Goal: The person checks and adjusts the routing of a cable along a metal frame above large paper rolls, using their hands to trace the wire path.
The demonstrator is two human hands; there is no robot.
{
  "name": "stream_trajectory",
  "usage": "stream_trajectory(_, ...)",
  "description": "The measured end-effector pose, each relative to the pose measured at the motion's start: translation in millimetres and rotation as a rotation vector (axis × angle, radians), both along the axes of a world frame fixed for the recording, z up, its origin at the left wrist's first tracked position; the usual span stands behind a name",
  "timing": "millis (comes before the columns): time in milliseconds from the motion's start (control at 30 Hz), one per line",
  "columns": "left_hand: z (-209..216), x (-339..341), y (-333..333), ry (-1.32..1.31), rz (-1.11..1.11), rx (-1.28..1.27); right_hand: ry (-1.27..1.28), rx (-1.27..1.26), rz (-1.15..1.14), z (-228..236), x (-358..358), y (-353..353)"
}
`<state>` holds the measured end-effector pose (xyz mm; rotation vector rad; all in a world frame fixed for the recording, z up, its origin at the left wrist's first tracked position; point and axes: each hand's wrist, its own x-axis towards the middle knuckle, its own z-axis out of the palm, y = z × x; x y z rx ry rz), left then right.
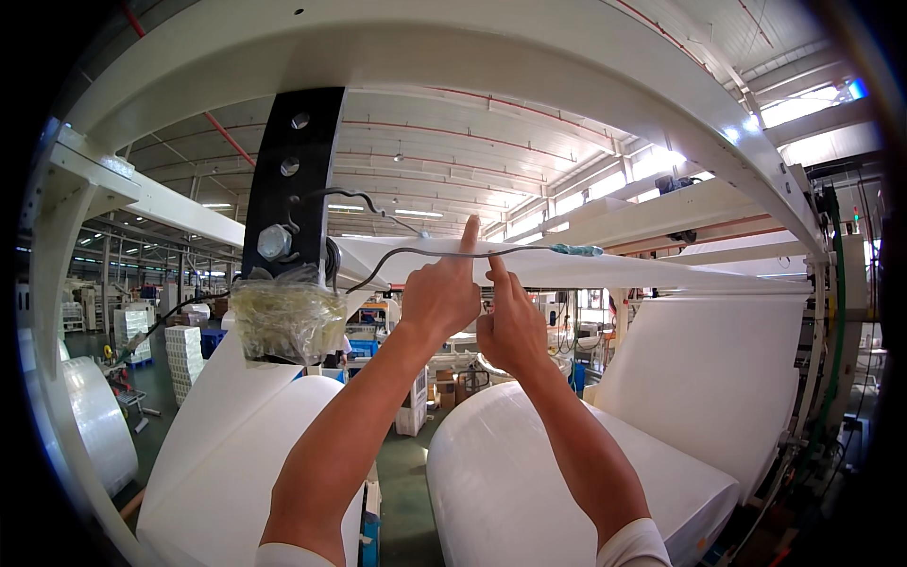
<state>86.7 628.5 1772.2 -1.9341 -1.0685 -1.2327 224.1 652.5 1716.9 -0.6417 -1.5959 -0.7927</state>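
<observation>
Both my arms reach up in front of me. My left hand (444,295) has its index finger stretched upward past a thin black cable (406,251), its other fingers folded. The cable crosses that finger. Close beside it, my right hand (515,326) has a raised index finger whose tip is at the cable. No grip on the cable shows. The cable runs right from a black metal bracket (287,180) to a blue-green taped end (576,250). Behind the hands stretches a white sheet (624,272).
A white overhead beam (453,42) arches above. Clear plastic wrap (288,319) covers the bracket's lower end, beside a large bolt (274,243). Big white rolls (539,472) stand below on the right and left, with a white web (709,378) hanging at right. Stacked goods (184,364) stand farther left.
</observation>
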Motion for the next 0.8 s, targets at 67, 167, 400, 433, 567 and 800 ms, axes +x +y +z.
stream_trajectory(67,0.1,-0.1,-1.3,0.001,0.002,-0.008,0.002,-0.005,-0.009,0.6,0.1,-0.6)
stream_trajectory(167,0.3,-0.2,-2.2,0.0,0.001,-0.002,-0.003,-0.003,-0.024,1.8,-0.1,-2.9)
stream_trajectory(400,1.2,-2.6,-3.7,0.009,0.021,-0.022,-0.026,-0.001,-0.026,-2.4,-2.3,-2.3)
stream_trajectory(433,1.2,-2.4,-2.9,0.014,0.028,-0.013,-0.027,-0.005,-0.025,-2.5,-2.2,-2.9)
stream_trajectory(567,1.5,-2.0,-5.0,0.015,0.03,-0.024,-0.021,0.032,-0.001,-1.4,-1.2,-1.4)
stream_trajectory(800,1.0,-4.3,-4.5,0.017,0.04,-0.004,-0.032,-0.025,-0.032,-2.1,-3.7,-5.7)
